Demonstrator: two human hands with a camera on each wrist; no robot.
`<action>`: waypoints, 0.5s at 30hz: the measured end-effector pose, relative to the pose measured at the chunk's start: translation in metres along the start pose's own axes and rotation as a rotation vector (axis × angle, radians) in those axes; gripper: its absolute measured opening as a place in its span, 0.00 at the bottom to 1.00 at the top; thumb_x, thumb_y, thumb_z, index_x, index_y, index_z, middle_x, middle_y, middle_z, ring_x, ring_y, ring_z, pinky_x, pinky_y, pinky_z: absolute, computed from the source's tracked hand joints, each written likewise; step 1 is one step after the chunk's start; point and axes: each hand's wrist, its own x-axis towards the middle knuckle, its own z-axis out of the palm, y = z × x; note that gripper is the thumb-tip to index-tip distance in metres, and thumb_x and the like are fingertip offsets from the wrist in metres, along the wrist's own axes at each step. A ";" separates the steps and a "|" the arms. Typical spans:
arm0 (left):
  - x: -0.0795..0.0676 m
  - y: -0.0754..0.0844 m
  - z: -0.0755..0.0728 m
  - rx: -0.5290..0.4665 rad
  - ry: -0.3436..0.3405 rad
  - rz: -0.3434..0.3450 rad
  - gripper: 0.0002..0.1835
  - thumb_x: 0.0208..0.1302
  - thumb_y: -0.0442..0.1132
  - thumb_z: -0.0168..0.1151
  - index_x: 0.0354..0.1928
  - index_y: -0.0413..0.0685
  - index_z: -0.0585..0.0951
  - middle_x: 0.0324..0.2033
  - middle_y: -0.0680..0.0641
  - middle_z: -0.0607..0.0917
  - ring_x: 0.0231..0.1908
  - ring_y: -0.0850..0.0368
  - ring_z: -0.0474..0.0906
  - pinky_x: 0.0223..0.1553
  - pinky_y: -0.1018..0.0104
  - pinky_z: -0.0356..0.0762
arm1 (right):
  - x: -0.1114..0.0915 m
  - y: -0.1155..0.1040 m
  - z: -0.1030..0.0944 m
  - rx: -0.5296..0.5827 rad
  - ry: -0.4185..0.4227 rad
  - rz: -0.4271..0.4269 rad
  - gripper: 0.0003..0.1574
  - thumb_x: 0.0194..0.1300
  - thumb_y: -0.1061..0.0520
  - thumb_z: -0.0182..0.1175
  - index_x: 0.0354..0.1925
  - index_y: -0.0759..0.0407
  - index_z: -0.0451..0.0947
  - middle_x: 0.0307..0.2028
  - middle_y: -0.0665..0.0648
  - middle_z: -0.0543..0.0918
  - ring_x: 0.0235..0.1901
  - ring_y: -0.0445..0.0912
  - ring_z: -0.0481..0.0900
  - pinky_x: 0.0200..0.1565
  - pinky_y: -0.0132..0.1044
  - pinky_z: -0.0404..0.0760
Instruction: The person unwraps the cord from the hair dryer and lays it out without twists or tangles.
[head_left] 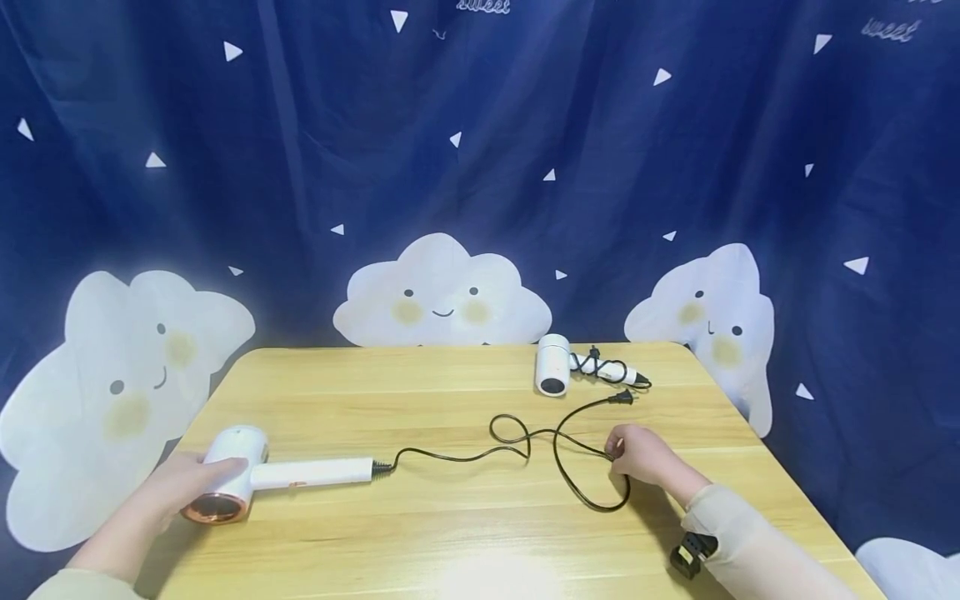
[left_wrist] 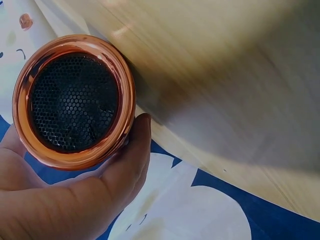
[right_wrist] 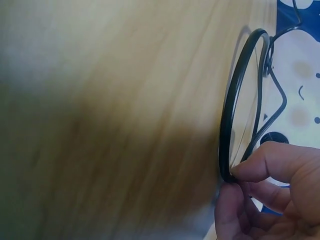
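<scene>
At the left of the table, my left hand grips the head of a white hair dryer. Its handle points right, with a black power cord running from the end. The left wrist view shows the dryer's copper ring around a dark mesh, fingers curled about the body. On the right side, my right hand pinches a loop of the cord between thumb and fingers; the loop stands up in the right wrist view. The cord's plug lies beyond that hand.
A second white hair dryer, its cord wound around the handle, lies near the table's back edge. The wooden table ends at a dark blue curtain printed with clouds. A black device is strapped to the right wrist.
</scene>
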 end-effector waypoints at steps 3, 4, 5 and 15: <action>0.001 -0.002 0.001 -0.017 -0.004 0.000 0.35 0.71 0.51 0.55 0.52 0.15 0.70 0.29 0.47 0.84 0.28 0.53 0.83 0.32 0.59 0.84 | 0.000 0.001 -0.002 -0.025 0.007 -0.010 0.12 0.42 0.68 0.66 0.29 0.57 0.78 0.25 0.50 0.79 0.27 0.45 0.73 0.33 0.42 0.76; 0.001 -0.002 0.002 -0.018 0.001 -0.006 0.36 0.71 0.51 0.56 0.53 0.15 0.70 0.30 0.47 0.84 0.29 0.53 0.83 0.33 0.60 0.83 | 0.000 0.001 -0.003 -0.033 0.010 -0.016 0.11 0.43 0.68 0.66 0.28 0.57 0.78 0.25 0.49 0.79 0.27 0.45 0.73 0.34 0.42 0.76; 0.001 -0.003 0.002 -0.016 0.002 -0.009 0.36 0.71 0.52 0.56 0.53 0.15 0.69 0.30 0.47 0.84 0.29 0.53 0.83 0.33 0.60 0.83 | 0.000 0.001 -0.005 -0.036 0.011 -0.023 0.10 0.44 0.67 0.66 0.28 0.58 0.78 0.26 0.49 0.79 0.28 0.44 0.73 0.34 0.42 0.76; 0.001 -0.005 0.001 -0.006 0.004 -0.021 0.36 0.69 0.53 0.59 0.52 0.16 0.71 0.31 0.46 0.84 0.29 0.53 0.82 0.33 0.59 0.83 | 0.004 0.002 -0.023 0.007 -0.004 -0.082 0.03 0.58 0.68 0.65 0.33 0.63 0.79 0.28 0.50 0.80 0.30 0.43 0.75 0.35 0.41 0.77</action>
